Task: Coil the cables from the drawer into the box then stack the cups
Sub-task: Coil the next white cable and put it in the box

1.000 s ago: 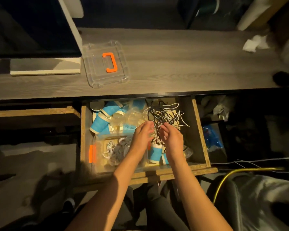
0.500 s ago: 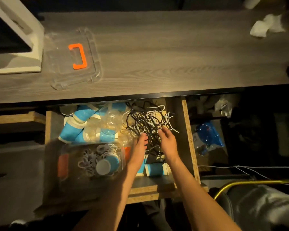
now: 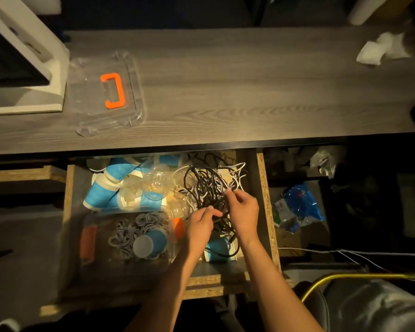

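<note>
The cables [image 3: 210, 188] lie as one tangled heap of black and white strands in the back right part of the open drawer [image 3: 264, 188], beside the blue cups [image 3: 101, 192]. The left hand [image 3: 200, 227] pinches black strands with curled fingers, and the right hand [image 3: 243, 212] pinches a white one. The heap looks light, soft and floppy, so it probably snags; taking one free end seems best. It has no clear long axis or direction.

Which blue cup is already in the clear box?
The blue cup lying on the coiled cables in the clear box, its grey end facing the camera. The other blue cups lie loose in the drawer.
</note>
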`<state>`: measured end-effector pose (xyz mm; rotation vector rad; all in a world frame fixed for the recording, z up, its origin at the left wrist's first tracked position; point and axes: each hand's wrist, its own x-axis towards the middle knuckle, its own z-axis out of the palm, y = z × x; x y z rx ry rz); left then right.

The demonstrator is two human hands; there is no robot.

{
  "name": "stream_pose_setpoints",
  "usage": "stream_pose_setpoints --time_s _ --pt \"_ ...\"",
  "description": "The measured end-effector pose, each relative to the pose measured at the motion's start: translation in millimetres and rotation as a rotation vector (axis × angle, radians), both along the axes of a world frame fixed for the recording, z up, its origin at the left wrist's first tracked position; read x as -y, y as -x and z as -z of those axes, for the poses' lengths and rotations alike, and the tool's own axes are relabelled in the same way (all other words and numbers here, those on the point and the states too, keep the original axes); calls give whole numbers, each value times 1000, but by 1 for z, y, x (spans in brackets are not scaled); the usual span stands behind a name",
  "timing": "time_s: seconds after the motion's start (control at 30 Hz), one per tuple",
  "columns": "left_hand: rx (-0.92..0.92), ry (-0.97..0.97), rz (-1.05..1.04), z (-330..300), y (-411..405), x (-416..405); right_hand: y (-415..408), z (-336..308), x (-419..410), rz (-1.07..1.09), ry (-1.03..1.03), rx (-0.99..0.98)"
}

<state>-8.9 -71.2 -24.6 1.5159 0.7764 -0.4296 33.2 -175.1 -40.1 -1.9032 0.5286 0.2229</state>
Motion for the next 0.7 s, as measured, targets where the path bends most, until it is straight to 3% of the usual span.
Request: stream_pose_setpoints --time_s 0.27,0.47,0.7 --pt "34 89 117 -38 -8 -2 15 -56 3 90 224 282" --pt "220 135 52 -89 -18 -4 20 -117 3 95 -94 363" --pt "440 197 -47 -152 -33 -10 13 -189 -10 93 -306 407"
